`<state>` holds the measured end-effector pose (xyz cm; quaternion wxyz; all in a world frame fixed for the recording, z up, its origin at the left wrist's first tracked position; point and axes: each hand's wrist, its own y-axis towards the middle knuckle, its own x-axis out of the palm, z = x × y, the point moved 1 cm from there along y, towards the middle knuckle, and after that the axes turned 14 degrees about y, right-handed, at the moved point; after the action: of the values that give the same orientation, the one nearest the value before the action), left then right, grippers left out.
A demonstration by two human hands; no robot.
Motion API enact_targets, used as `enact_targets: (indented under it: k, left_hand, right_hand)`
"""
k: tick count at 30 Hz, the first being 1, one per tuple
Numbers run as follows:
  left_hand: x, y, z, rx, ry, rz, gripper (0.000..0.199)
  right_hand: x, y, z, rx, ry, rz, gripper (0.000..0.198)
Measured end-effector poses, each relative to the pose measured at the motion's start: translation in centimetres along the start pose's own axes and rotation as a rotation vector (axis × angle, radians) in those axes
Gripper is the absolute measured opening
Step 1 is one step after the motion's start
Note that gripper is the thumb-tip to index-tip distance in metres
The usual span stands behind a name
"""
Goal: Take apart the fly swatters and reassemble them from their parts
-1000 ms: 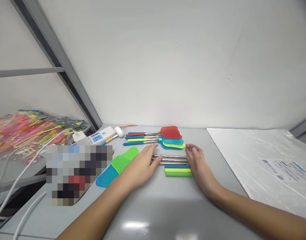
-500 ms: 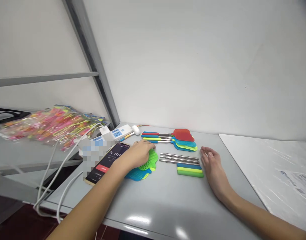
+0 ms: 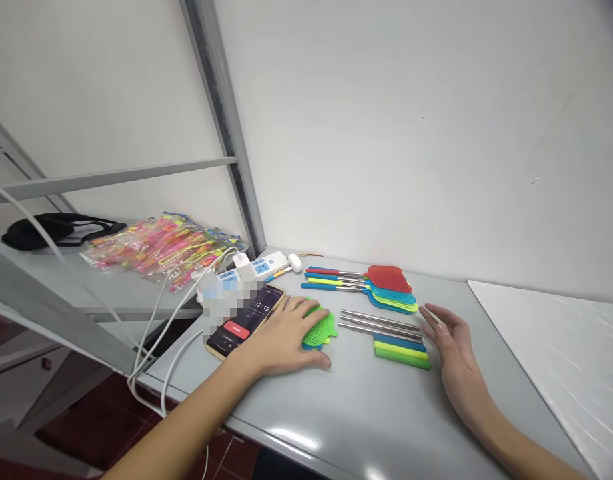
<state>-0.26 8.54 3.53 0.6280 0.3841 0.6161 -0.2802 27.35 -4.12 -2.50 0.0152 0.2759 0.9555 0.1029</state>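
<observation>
My left hand point(image 3: 293, 337) lies spread over a small pile of loose fly swatter heads, and its palm hides part of them. On top is a green perforated head point(image 3: 320, 327), with bits of blue and yellow showing below. To the right rest several metal rods point(image 3: 379, 325) side by side. In front of these lie blue, yellow and green handle grips point(image 3: 402, 357). My right hand point(image 3: 453, 343) is open beside the grips' right ends, fingers apart, holding nothing. Behind the rods, several whole fly swatters point(image 3: 389, 280) are stacked, a red one uppermost.
A phone point(image 3: 239, 328) showing a timer lies left of my left hand, near a white power strip point(image 3: 261, 265) with cables. Plastic-wrapped colourful items point(image 3: 166, 247) and a black strapped object point(image 3: 51, 230) sit on the left shelf. A white sheet point(image 3: 546, 347) covers the table's right side.
The view has swung left. My left hand has spread its fingers and thumb over the swatter heads, covering more of the blue one. My right hand stays beside the grips, its fingers slightly more apart.
</observation>
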Motion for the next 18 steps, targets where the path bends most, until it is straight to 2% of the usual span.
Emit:
enact_targets:
  k: [2,4,8,13,14,18]
  left_hand:
    - [0.2,-0.4,0.0,-0.008,0.02,0.016,0.08]
    - [0.4,-0.5,0.1,-0.027,0.03,0.035,0.07]
    - [0.5,-0.2,0.3,-0.024,0.026,0.098,0.047]
    - [1.1,0.2,0.5,0.011,0.041,0.169,0.039]
    - [1.3,0.2,0.5,0.01,0.052,0.183,0.039]
    - [1.8,0.0,0.5,-0.016,0.096,0.226,0.042]
  right_hand:
    - [0.1,-0.1,-0.6,0.05,0.0,0.012,0.041]
    - [0.3,-0.1,-1.5,0.017,-0.053,-0.02,0.039]
    - [1.5,1.4,-3.5,-0.152,-0.278,-0.253,0.028]
    - [5.5,7.7,-4.0,-0.403,-0.698,-0.524,0.028]
    - [6.5,9.3,-3.6,-0.431,-0.82,-0.54,0.03]
    - [9.5,14.5,-1.5,-0.45,-0.944,-0.57,0.03]
